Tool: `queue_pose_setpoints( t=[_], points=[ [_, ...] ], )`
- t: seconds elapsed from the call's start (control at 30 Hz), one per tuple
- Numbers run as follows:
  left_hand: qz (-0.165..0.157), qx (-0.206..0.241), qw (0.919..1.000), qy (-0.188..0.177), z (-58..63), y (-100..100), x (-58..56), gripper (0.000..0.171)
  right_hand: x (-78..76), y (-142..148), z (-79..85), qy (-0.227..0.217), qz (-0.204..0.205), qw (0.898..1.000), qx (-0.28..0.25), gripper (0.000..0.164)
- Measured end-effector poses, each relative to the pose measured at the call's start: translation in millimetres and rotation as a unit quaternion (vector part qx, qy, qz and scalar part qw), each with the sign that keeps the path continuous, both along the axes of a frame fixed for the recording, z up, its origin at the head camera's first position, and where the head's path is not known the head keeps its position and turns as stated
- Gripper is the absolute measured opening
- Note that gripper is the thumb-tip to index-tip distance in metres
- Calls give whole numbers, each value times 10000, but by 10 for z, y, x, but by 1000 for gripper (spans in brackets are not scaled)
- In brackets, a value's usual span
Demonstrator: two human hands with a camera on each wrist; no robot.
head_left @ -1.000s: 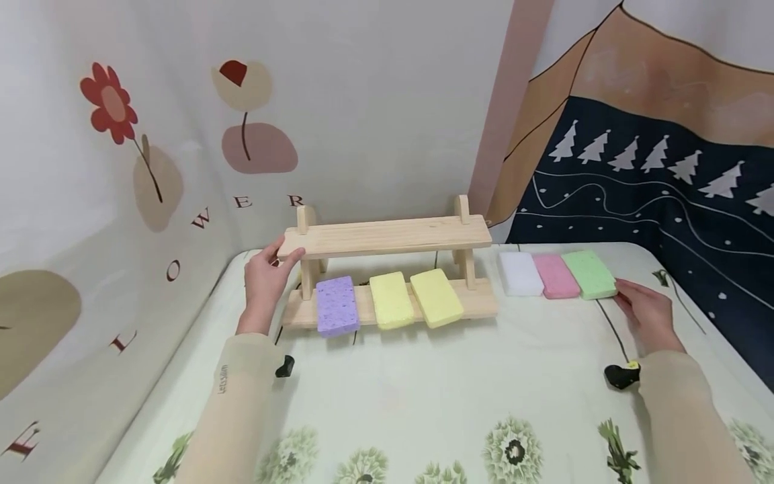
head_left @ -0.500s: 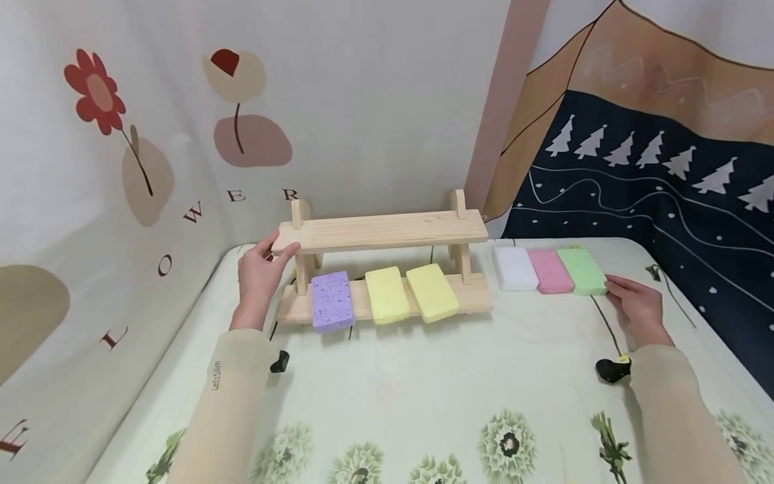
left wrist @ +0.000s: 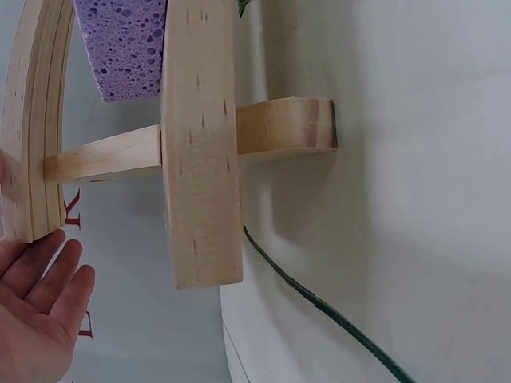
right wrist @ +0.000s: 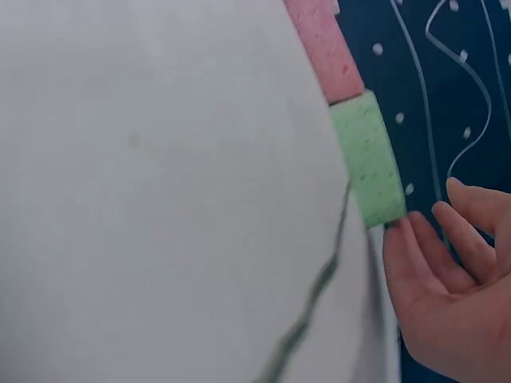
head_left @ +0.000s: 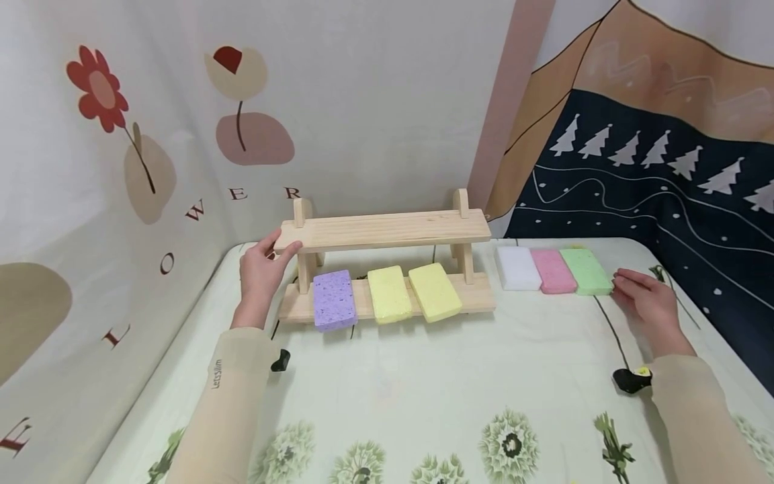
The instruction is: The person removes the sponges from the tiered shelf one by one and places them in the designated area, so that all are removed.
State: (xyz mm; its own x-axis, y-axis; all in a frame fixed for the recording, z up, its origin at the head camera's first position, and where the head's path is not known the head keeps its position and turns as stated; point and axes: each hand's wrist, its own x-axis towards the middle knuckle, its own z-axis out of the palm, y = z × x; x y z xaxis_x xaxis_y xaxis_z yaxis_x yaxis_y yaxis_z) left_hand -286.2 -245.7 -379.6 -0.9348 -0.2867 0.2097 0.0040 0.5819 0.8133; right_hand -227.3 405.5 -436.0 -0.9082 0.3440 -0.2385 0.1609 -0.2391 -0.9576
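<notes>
A two-tier wooden shelf rack [head_left: 387,230] stands near the back wall. My left hand [head_left: 261,272] grips the left end of its upper board, thumb on top and fingers underneath; those fingers [left wrist: 60,275] show below the board in the left wrist view. Across the lower board lie a purple sponge [head_left: 335,300] and two yellow sponges [head_left: 390,294]. To the rack's right, a white sponge [head_left: 518,269], a pink sponge [head_left: 553,271] and a green sponge [head_left: 586,271] form a row on the cloth. Beside the green one is my right hand [head_left: 650,306], fingers loosely bent, holding nothing.
Patterned cloth covers the table [head_left: 387,383]. A printed curtain wall [head_left: 375,107] rises close behind the rack, and a dark blue tree-print panel [head_left: 683,195] bounds the right side. Black printed shapes [head_left: 631,381] lie near the right wrist.
My right hand has drawn slightly right, away from the green sponge's edge that it touched earlier. The left hand keeps its grip on the rack; the view has shifted a little.
</notes>
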Motion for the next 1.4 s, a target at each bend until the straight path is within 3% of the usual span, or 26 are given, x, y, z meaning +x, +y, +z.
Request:
queue_pose_setpoints(
  t=[0.07, 0.27, 0.53, 0.77, 1.03, 1.4],
  points=[
    [6, 8, 10000, -29, 5, 1, 3, 77, 18, -34, 32, 88, -52, 9992, 390, 13],
    [39, -84, 10000, 20, 2, 2, 2, 76, 86, -161, 111, 440, 59, 9951, 878, 17],
    [22, -59, 10000, 25, -17, 6, -6, 75, 161, -337, 171, 935, 583, 9921, 602, 18],
    [22, -91, 10000, 21, -13, 4, -10, 76, 232, -544, 250, 925, 855, 9852, 1161, 25],
    [16, -89, 9999, 46, -15, 2, -11, 76, 241, -788, 296, 626, 1349, 9671, 2061, 57],
    [22, -46, 10000, 73, -20, 10, -17, 74, 188, -1180, 291, 781, 1955, 9518, 2232, 53]
  ],
)
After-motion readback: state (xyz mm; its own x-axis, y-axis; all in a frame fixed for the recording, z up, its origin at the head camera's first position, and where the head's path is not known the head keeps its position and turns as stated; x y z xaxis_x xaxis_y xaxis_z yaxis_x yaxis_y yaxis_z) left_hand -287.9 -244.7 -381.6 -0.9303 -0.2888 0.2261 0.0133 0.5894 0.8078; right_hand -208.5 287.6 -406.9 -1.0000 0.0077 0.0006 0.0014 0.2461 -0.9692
